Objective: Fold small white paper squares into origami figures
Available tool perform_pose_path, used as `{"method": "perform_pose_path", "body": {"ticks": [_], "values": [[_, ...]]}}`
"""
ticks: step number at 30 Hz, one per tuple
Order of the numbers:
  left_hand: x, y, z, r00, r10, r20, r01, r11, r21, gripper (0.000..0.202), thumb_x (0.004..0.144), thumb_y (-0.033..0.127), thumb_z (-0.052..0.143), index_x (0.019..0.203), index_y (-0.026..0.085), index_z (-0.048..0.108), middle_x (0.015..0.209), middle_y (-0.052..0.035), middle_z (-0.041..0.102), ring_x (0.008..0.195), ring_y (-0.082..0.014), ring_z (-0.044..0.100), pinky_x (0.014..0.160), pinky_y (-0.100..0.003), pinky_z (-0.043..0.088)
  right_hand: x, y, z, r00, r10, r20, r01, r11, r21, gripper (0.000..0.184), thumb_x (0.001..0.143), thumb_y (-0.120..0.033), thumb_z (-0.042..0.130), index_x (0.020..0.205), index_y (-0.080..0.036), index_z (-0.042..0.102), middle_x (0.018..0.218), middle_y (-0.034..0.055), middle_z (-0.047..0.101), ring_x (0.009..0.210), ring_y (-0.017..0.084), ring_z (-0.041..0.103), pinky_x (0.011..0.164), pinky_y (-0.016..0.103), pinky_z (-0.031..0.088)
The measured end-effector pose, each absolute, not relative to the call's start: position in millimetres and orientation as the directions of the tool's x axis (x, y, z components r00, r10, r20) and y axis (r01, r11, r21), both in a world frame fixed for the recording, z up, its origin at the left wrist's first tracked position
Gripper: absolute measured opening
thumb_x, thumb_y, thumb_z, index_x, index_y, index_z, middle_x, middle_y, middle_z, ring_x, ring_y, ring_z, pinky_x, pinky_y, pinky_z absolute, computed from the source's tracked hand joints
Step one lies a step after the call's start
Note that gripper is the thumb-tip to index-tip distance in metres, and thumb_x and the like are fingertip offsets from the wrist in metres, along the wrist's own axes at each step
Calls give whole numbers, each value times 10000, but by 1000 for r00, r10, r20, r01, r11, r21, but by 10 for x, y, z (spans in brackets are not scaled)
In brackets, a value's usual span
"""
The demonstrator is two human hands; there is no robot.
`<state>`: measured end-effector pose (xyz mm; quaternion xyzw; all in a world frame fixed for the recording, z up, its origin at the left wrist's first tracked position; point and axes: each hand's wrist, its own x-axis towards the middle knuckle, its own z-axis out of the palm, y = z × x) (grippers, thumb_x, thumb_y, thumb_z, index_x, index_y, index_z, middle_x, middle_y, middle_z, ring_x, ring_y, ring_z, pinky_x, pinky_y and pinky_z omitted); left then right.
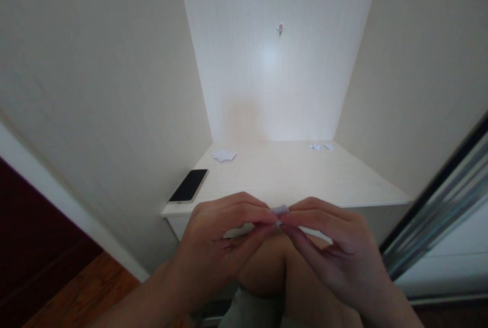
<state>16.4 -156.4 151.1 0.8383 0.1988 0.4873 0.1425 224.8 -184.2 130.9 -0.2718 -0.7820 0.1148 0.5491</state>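
Between my fingertips is a small piece of white paper (pixel 280 210), mostly covered by the fingers. My left hand (pixel 224 231) pinches it from the left with thumb and forefinger. From the other side my right hand (pixel 328 236) pinches the same piece, and the fingertips of both hands nearly meet. Both hands are in front of the white shelf's near edge, above my knees. At the shelf's back left lies a small stack of white paper sheets (pixel 224 155). Small folded or crumpled white paper pieces (pixel 315 147) lie at the back right.
A phone (pixel 189 186) with a dark screen lies at the left front of the white shelf (pixel 267 175). Panels enclose the shelf on the left, right and back. A small hook (pixel 280 28) is on the back panel. A dark-edged sliding door frame (pixel 434 190) stands at right.
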Motion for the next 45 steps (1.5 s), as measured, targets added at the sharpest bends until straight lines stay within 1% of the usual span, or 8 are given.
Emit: {"method": "perform_pose_path", "body": {"ticks": [5,9,19,26,32,36,39,45], "values": [[227,-1526,1550,352,407,843,174,-913,369,210,818,34,748,929,211,763,856,-21,775,765,-141,730,699,-229,590,2209,-1783,1337,-131,500,856,244,853,-461,343,876,-22,686,1108,-267,751,1000,31,761,911,163,725,781,291,615],[313,-1455,1599,344,366,865,171,-930,325,216,818,34,737,950,202,775,839,-33,781,740,-141,729,677,-223,584,2221,-1703,1350,-101,507,856,214,851,-479,333,875,-30,693,1088,-278,757,975,34,759,893,173,723,770,318,610],[384,-1268,1525,362,352,863,223,-932,287,249,804,47,759,1015,181,766,868,-27,792,761,-122,735,713,-195,572,2365,-1544,1353,-198,526,827,361,823,-438,323,906,-72,683,1158,-269,730,986,31,750,896,159,710,773,287,579],[359,-1156,1481,408,297,863,301,-936,180,234,838,69,760,1054,157,746,919,-36,765,817,-106,710,755,-180,554,2352,-1455,1334,-213,508,834,459,806,-374,260,952,-82,621,1162,-202,716,965,59,704,859,144,681,717,240,569],[343,-1080,1422,441,231,867,397,-917,42,214,893,99,717,1098,162,723,929,-40,716,813,-113,674,734,-195,542,2316,-1411,1332,-180,493,851,479,800,-361,233,955,-80,609,1113,-205,725,951,58,695,872,161,680,754,274,562],[322,-1004,1415,493,185,850,439,-896,-60,203,930,147,693,1132,154,707,950,-51,696,831,-124,654,752,-220,531,2316,-1366,1310,-138,530,836,453,785,-423,216,942,-82,636,1078,-215,739,947,47,710,869,153,680,757,272,556],[306,-957,1438,516,151,843,441,-891,-110,195,938,185,693,1129,148,712,913,-48,684,783,-125,633,698,-227,509,2296,-1326,1280,-59,589,806,345,770,-538,190,932,-110,667,1043,-239,749,951,36,725,878,154,685,755,274,565],[279,-945,1525,557,209,804,411,-910,-48,228,943,205,693,1164,152,708,912,-40,667,775,-115,625,686,-220,486,2190,-1299,1264,129,711,691,53,691,-721,259,840,-84,754,978,-301,779,884,-25,758,797,125,713,707,224,600]]}}
